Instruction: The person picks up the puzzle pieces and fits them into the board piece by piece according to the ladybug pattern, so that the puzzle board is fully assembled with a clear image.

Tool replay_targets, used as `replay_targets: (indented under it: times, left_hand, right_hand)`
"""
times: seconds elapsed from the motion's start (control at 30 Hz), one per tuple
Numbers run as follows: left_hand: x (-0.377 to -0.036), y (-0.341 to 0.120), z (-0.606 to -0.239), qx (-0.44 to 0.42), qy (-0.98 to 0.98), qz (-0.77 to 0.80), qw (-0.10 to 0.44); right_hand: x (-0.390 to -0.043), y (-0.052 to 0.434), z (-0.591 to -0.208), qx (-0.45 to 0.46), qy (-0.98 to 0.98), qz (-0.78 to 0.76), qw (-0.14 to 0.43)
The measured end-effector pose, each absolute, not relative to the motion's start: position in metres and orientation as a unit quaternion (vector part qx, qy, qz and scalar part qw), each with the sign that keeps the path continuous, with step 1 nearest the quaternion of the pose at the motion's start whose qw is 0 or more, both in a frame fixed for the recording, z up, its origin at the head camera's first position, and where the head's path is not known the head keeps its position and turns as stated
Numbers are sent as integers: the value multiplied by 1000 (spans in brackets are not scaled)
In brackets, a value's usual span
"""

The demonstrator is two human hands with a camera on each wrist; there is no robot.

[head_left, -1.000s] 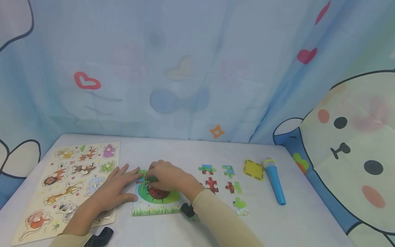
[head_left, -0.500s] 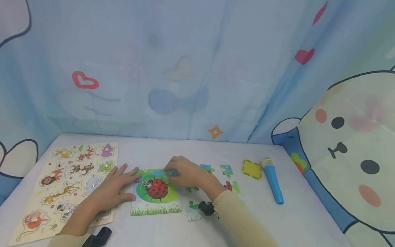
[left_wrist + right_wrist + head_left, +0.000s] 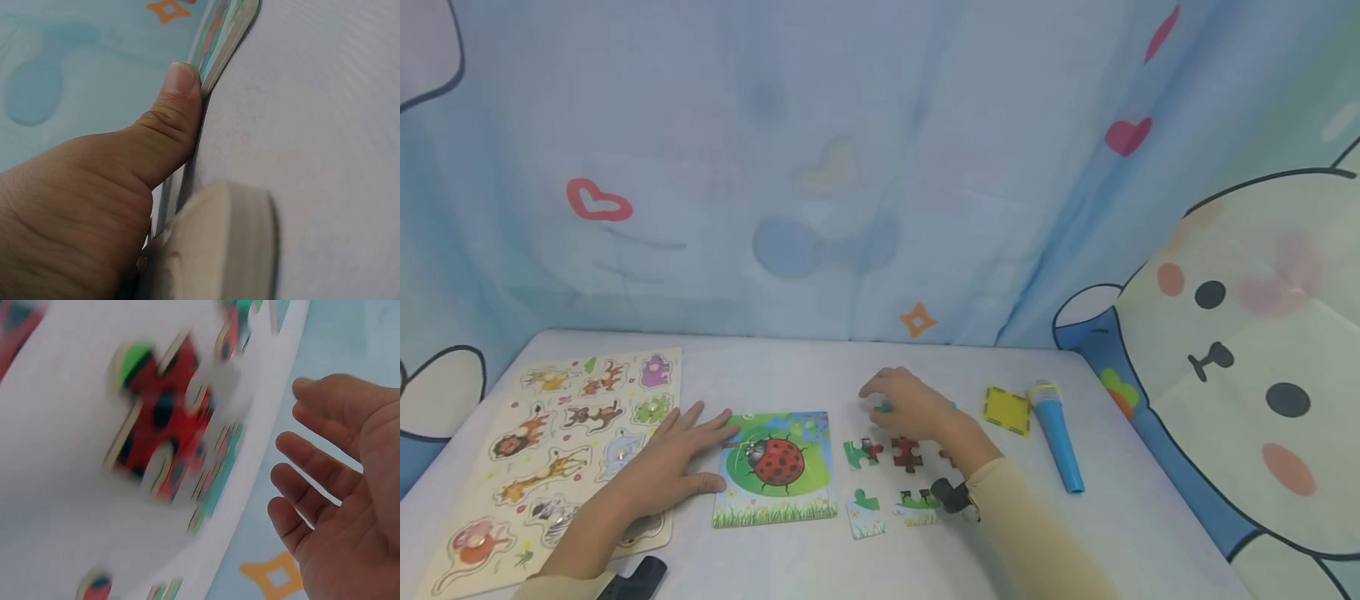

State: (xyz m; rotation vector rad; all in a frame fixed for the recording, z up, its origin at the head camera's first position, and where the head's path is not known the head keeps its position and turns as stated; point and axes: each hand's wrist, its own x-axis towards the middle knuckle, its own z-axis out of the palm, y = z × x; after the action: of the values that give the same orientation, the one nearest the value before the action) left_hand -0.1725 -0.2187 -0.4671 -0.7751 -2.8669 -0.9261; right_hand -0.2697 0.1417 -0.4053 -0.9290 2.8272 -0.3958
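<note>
My left hand point(image 3: 662, 467) lies with its fingers spread between the wooden animal board and the ladybug picture board point(image 3: 808, 506). In the left wrist view its thumb point(image 3: 178, 94) touches the edge of the ladybug board. The right hand point(image 3: 917, 408) hovers over the loose jigsaw pieces, partly hiding the back ones. Its fingers are loosely bent and hold nothing in the right wrist view. Beneath and near it lie a red spotted jigsaw piece point(image 3: 907, 452), a green-and-red piece point(image 3: 862, 452) and a grass-edged corner piece point(image 3: 867, 514).
The animal peg board point(image 3: 512, 492) covers the table's left side. To the right of the jigsaw pieces are a yellow square frame point(image 3: 1007, 410) and a blue toy microphone point(image 3: 1058, 442). A printed curtain point(image 3: 820, 167) hangs along the back edge.
My right hand has moved from over the ladybug board to the right, above the jigsaw pieces, uncovering the ladybug picture. The left hand has stayed in place beside the board.
</note>
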Motion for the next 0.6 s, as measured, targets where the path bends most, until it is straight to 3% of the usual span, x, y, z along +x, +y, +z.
replay_targets:
  times: [0.37, 0.6]
  left_hand:
    - [-171, -219, -466, -248, -921, -299, 17]
    - [-171, -218, -467, -249, -921, -298, 18]
  right_hand:
    - [-274, 171, -416, -210, 972, -58, 88]
    - [-275, 176, -420, -212, 971, -58, 92]
